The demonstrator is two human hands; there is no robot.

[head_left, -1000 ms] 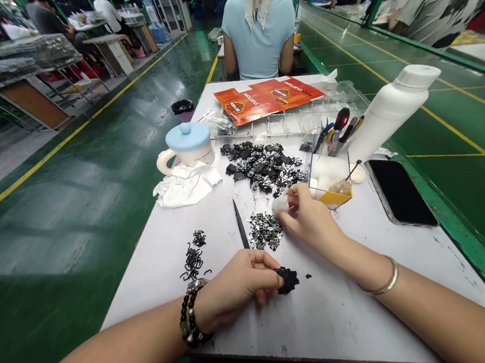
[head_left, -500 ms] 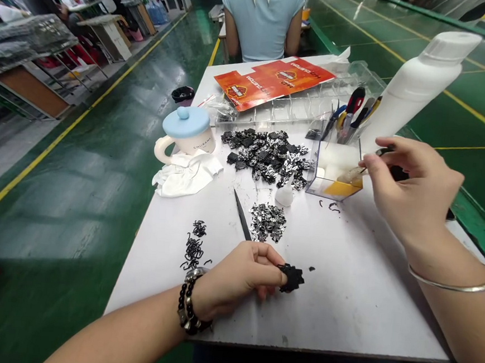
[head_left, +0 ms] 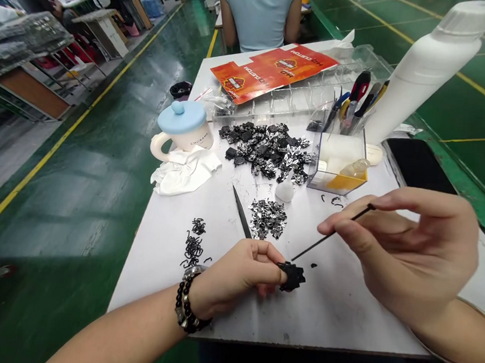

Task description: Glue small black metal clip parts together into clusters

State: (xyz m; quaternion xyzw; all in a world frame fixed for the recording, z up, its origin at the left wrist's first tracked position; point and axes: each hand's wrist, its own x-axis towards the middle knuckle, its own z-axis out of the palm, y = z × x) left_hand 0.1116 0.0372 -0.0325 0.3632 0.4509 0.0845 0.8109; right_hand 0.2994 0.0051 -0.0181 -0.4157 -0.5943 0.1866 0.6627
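My left hand [head_left: 246, 274] pinches a small black plastic part [head_left: 292, 277] low over the white table. Between the thumb and fingers of my right hand [head_left: 413, 251] is a thin black rod [head_left: 326, 236] with a small wider end. Its tip points down to the upper edge of the black part; whether they touch I cannot tell. Just beyond my left hand lie black tweezers [head_left: 241, 211] and a pile of small silvery metal pieces [head_left: 267, 218]. To the left are thin black hooked pieces [head_left: 194, 245]. Farther back spreads a heap of black and metal parts [head_left: 265, 150].
A lidded mug [head_left: 183, 125] and a crumpled white cloth [head_left: 186, 171] stand at left. At right are a clear tool holder [head_left: 337, 180], a tall white bottle [head_left: 427, 73] and a phone [head_left: 420, 165]. Red-orange sheets [head_left: 271, 75] lie behind. A person [head_left: 259, 15] sits beyond the table.
My right hand has come down and nearer from beside the tool holder, bringing the rod's tip to the black part. My left hand has stayed nearly still, and the phone is now uncovered.
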